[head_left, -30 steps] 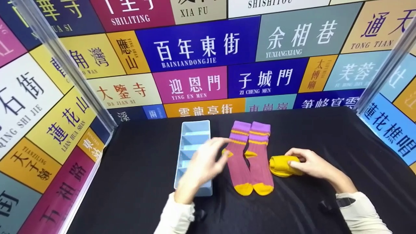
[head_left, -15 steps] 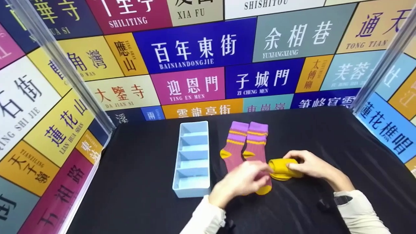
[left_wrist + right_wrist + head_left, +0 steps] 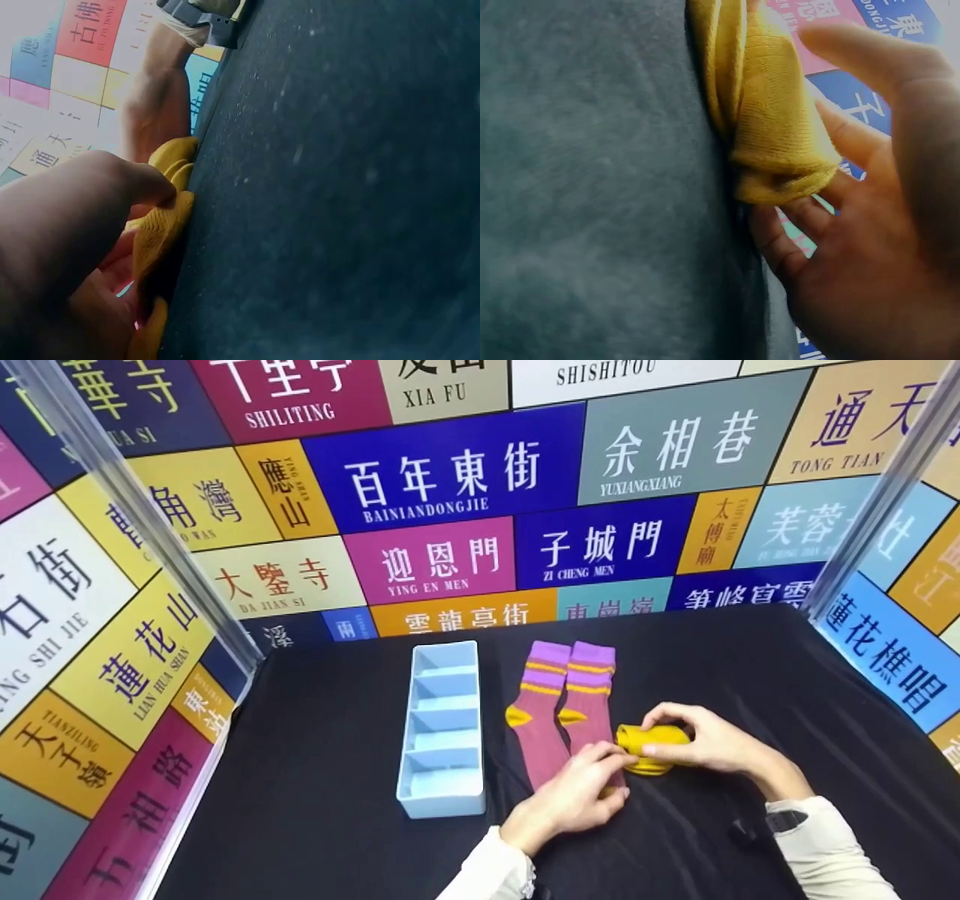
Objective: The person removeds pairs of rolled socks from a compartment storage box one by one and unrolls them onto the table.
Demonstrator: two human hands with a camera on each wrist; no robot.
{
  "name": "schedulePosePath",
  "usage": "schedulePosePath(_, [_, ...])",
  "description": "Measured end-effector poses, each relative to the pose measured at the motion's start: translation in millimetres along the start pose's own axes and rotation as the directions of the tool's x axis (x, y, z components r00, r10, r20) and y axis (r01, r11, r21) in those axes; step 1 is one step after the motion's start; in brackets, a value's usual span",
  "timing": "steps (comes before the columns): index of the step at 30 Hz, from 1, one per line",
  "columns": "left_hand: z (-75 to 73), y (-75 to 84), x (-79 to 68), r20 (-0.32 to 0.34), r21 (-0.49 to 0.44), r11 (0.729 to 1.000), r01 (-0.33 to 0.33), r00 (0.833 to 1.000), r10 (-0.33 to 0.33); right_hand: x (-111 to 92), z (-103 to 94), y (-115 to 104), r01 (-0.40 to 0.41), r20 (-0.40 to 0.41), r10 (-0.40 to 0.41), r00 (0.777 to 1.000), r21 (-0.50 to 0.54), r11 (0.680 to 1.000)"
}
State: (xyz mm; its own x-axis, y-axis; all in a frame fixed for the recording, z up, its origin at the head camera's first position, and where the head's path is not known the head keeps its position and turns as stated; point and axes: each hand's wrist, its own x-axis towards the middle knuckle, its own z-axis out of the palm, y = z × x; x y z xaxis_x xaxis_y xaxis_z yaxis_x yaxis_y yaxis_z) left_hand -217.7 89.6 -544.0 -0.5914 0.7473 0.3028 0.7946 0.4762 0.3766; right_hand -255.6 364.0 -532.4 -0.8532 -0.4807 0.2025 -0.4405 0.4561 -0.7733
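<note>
Yellow rolled socks (image 3: 652, 739) lie on the black cloth, right of the toes of a flat pair of purple socks. My right hand (image 3: 712, 742) grips the roll from the right, fingers behind it. In the right wrist view the ribbed roll (image 3: 780, 112) shows its folded layers. At its left end my left hand (image 3: 574, 791) reaches over the toes of the purple socks (image 3: 589, 697). Thumb and fingers of that hand close on yellow knit (image 3: 161, 232) in the left wrist view; part of it is hidden by the hand.
A light blue divided box (image 3: 442, 772) with several compartments stands left of the purple socks. Black cloth (image 3: 322, 750) covers the table. Patterned sign walls (image 3: 457, 472) with clear corner posts enclose the back and sides.
My left hand has moved right from over the blue box to the left end of the yellow roll. My right hand stays at the roll and has shifted slightly left.
</note>
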Motion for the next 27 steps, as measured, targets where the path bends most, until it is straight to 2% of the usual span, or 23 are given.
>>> schedulePosePath(5, [2.0,3.8,-1.2,0.048,0.049,0.998,0.033,0.998,-0.035,1,-1.6,0,-0.034,0.012,0.035,0.999,-0.042,0.999])
schedulePosePath(11, [1.9,8.9,-1.5,0.07,0.114,0.993,0.037,0.997,-0.045,2,-2.1,4,-0.079,-0.091,0.07,0.993,-0.09,0.993])
schedulePosePath(17, [-0.6,13.3,-1.0,0.084,0.143,0.99,0.022,0.996,-0.035,6,0.1,8,0.043,-0.216,-0.069,0.974,-0.126,0.991])
schedulePosePath(21, [-1.2,14.3,-0.7,0.09,0.141,0.99,0.018,0.995,-0.031,8,1.1,9,0.091,-0.227,-0.13,0.965,-0.174,0.98])
schedulePosePath(27, [-0.9,14.2,-0.8,0.09,0.158,0.987,0.015,0.996,-0.029,4,-0.5,8,-0.027,-0.194,-0.016,0.981,-0.218,0.976])
